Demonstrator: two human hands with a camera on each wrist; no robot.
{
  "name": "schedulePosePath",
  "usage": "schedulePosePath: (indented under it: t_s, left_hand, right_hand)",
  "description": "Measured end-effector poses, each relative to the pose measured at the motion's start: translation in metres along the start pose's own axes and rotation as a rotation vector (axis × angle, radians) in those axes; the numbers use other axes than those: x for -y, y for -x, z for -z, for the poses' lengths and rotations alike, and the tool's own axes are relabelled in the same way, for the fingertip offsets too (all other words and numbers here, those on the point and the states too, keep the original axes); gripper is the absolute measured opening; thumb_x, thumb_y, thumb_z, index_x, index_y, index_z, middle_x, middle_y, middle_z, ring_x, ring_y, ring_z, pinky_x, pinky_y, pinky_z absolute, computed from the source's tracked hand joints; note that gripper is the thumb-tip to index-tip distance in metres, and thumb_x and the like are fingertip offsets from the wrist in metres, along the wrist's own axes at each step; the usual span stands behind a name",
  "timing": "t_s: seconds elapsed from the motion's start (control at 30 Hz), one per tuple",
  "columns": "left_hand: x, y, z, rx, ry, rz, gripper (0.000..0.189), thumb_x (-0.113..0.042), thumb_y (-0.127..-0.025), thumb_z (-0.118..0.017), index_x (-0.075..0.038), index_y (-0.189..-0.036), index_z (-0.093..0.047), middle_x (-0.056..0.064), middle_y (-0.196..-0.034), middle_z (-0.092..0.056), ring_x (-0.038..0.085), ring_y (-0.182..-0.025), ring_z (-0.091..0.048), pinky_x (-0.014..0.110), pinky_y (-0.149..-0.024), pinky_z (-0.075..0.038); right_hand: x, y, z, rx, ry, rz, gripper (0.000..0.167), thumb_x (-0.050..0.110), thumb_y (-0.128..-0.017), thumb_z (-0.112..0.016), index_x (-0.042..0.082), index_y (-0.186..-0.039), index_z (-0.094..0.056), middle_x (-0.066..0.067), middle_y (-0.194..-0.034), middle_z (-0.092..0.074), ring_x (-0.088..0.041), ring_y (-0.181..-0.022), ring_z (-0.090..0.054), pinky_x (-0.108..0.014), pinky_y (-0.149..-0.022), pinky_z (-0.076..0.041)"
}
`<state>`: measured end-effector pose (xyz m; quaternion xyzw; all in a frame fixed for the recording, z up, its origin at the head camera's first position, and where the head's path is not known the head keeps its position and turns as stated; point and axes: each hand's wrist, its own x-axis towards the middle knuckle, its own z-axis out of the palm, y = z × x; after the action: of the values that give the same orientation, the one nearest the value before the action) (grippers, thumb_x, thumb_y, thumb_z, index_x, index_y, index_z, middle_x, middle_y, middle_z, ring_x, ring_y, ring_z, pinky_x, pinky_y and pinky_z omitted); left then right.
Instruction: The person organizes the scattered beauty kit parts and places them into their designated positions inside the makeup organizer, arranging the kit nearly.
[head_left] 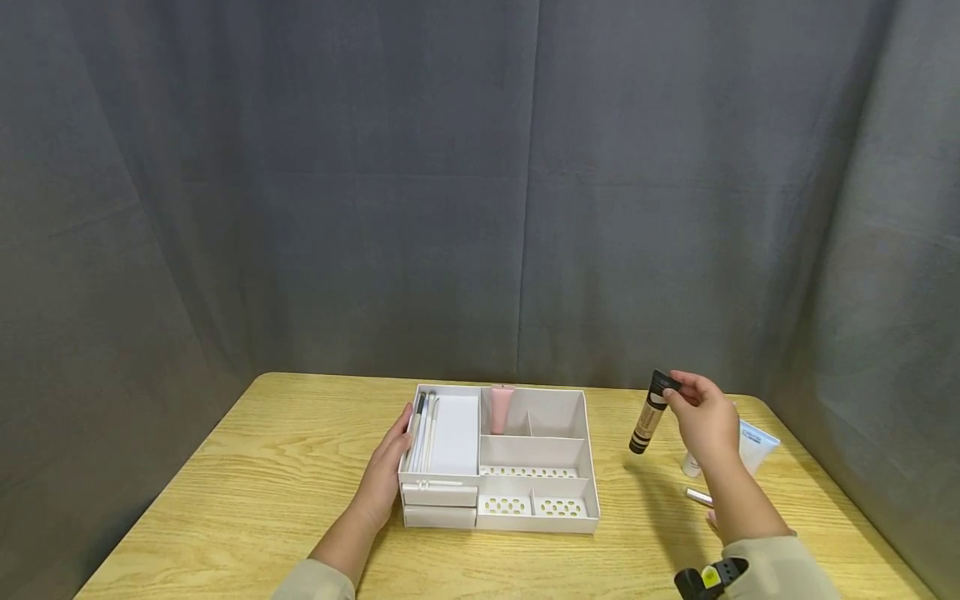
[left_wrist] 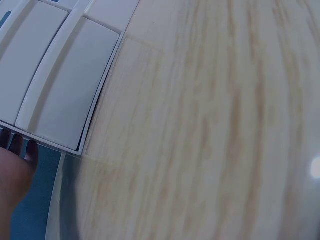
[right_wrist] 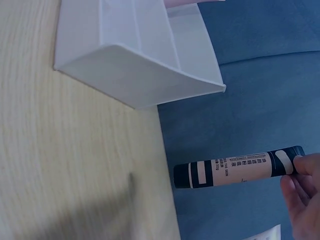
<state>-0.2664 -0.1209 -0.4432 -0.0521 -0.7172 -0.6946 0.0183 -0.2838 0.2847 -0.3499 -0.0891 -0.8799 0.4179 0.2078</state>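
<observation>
In the head view my left hand (head_left: 384,477) lies along the left side of a white compartmented organizer (head_left: 536,523), fingers against its wall. The left wrist view shows its fingertips (left_wrist: 32,150) at the organizer's edge beside two drawer fronts (left_wrist: 75,82). To the right, my right hand (head_left: 708,421) pinches a black-and-beige squeeze tube (head_left: 648,421) by its flat black end. The tube hangs tilted above the table, its round cap end lowest; the right wrist view shows printed lettering on it (right_wrist: 242,167). A pink tube (head_left: 500,410) stands upright in a back compartment of the organizer.
Several slim brushes (head_left: 424,433) lie in the organizer's left section. Beyond my right hand are a light-blue and white tube (head_left: 756,446), a small white bottle (head_left: 691,465) and a silver-white stick (head_left: 699,497), partly hidden by my arm. A grey curtain (head_left: 375,208) hangs behind the table.
</observation>
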Motion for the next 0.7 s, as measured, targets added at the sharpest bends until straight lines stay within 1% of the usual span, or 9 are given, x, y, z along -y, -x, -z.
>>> schedulePosePath:
  t_s: [0.27,0.43,0.5,0.57,0.7]
  left_hand:
    - [-0.002,0.0,-0.001,0.002,0.0,0.011,0.053,-0.028,-0.104,-0.03,-0.027,-0.157,-0.023,-0.001,-0.166,-0.014,0.029,-0.154,-0.005,0.055,-0.124,-0.004]
    - [-0.001,0.0,-0.001,0.002,0.009,0.009,0.054,-0.028,-0.104,-0.031,-0.025,-0.157,-0.022,-0.001,-0.166,-0.014,0.029,-0.154,-0.005,0.055,-0.124,-0.004]
    - [0.0,-0.001,-0.001,0.003,0.007,0.009,0.053,-0.028,-0.104,-0.031,-0.026,-0.157,-0.023,-0.001,-0.166,-0.014,0.029,-0.154,-0.005,0.055,-0.124,-0.004]
    - [0.0,-0.001,0.0,0.003,0.006,0.009,0.053,-0.029,-0.104,-0.031,-0.027,-0.157,-0.023,-0.002,-0.166,-0.014,0.028,-0.154,-0.005,0.055,-0.124,-0.004]
    - [-0.001,0.0,0.001,0.008,-0.002,0.01,0.053,-0.029,-0.104,-0.031,-0.028,-0.157,-0.023,-0.001,-0.166,-0.014,0.029,-0.154,-0.005,0.056,-0.124,-0.004]
  right_hand:
    - [0.017,-0.004,0.006,0.013,-0.025,0.036,0.037,0.022,-0.099,-0.057,0.006,-0.133,-0.059,-0.02,-0.125,-0.065,-0.023,-0.11,-0.06,-0.004,-0.065,-0.044]
    - [0.03,-0.006,0.009,0.018,-0.025,0.04,0.037,0.023,-0.099,-0.058,0.008,-0.133,-0.06,-0.018,-0.125,-0.065,-0.02,-0.106,-0.059,-0.005,-0.065,-0.044]
    - [0.036,-0.006,0.01,0.022,-0.016,0.048,0.037,0.024,-0.099,-0.058,0.009,-0.133,-0.06,-0.017,-0.125,-0.065,-0.019,-0.106,-0.059,-0.005,-0.065,-0.044]
    - [0.041,-0.006,0.011,0.027,-0.014,0.062,0.038,0.026,-0.098,-0.058,0.01,-0.133,-0.06,-0.016,-0.124,-0.066,-0.013,-0.102,-0.059,-0.005,-0.065,-0.044]
    - [0.053,-0.008,0.011,0.036,-0.02,0.099,0.038,0.027,-0.098,-0.059,0.01,-0.132,-0.061,-0.015,-0.12,-0.067,0.002,-0.088,-0.055,-0.007,-0.065,-0.045]
